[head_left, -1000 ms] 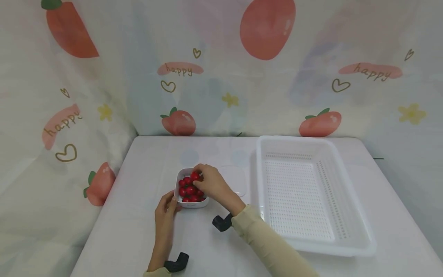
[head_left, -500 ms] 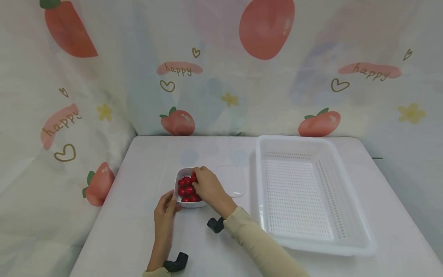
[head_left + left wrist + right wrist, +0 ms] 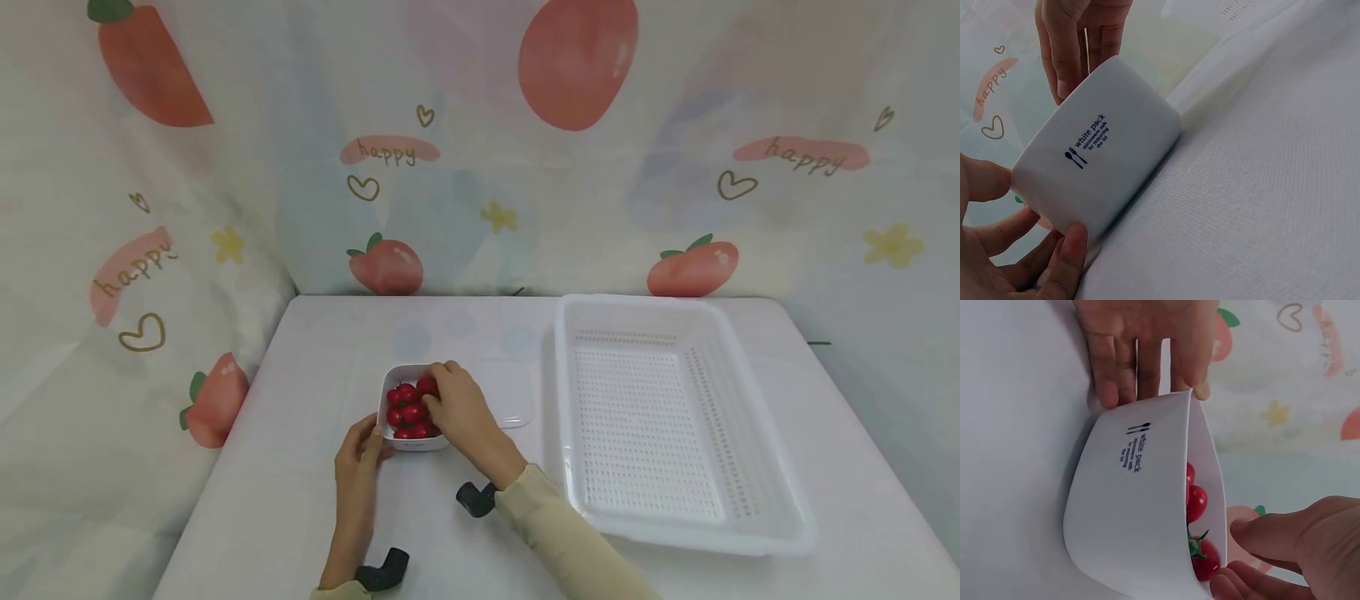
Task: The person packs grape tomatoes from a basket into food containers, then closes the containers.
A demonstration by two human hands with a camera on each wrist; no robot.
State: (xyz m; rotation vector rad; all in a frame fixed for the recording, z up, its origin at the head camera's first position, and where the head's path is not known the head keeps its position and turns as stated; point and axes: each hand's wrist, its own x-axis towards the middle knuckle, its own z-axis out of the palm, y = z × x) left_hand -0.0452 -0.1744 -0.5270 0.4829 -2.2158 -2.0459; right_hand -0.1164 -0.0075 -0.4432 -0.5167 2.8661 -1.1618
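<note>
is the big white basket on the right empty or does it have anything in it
Empty. The head view shows only the bare perforated floor of the large white plastic basket; no tomatoes inside.

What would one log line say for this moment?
left hand: holds white box by its near corner | right hand: fingers in box on tomatoes | basket: to the right | clear lid: between them

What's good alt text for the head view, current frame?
A person's right hand reaches into a small white container of cherry tomatoes on a white table, while the left hand steadies its near corner. A large white perforated basket sits to the right, a clear lid between them.
</note>
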